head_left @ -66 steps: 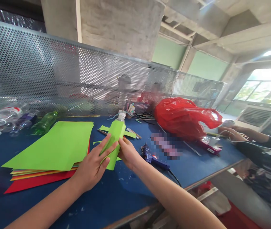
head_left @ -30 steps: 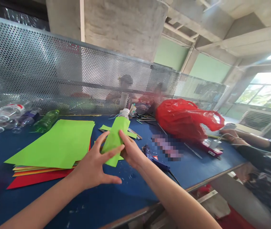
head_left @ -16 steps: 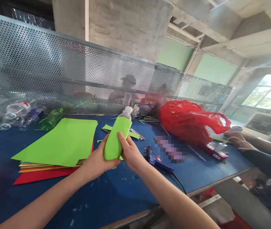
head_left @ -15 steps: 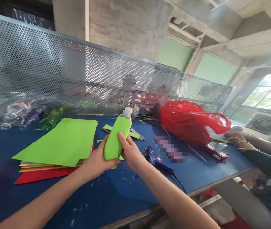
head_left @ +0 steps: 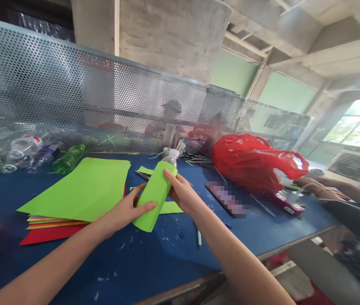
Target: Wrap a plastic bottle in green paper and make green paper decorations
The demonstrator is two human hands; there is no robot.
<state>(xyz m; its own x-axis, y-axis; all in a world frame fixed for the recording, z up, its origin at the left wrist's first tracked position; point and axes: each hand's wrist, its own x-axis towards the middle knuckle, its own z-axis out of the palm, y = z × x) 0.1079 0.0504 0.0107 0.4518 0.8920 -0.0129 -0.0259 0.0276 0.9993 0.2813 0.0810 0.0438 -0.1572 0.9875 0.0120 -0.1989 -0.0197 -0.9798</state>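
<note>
Both hands hold a plastic bottle (head_left: 172,158) with a white cap, wrapped in bright green paper (head_left: 156,195). It tilts, its neck pointing away and to the right. My left hand (head_left: 132,209) is closed round the lower left part, thumb across the front. My right hand (head_left: 182,192) grips the upper right side, its thumb lying on the paper near the top. Behind the bottle is a green paper strip (head_left: 144,170), and a wider green piece (head_left: 171,207) lies below my right hand. A thin white stick (head_left: 199,238) shows beside my right forearm.
A stack of coloured paper (head_left: 84,186) lies left, near several empty bottles (head_left: 68,159). At right are a blurred flat item (head_left: 226,199), a red plastic bag (head_left: 246,163) and a power strip (head_left: 286,205). Another person's hands (head_left: 319,186) are beyond. A perforated metal screen (head_left: 97,106) borders the blue table.
The wrapped bottle has tilted further, its base moving left and nearer me. My right hand has moved right, and the blue glue gun seen before is now mostly out of sight near my right forearm.
</note>
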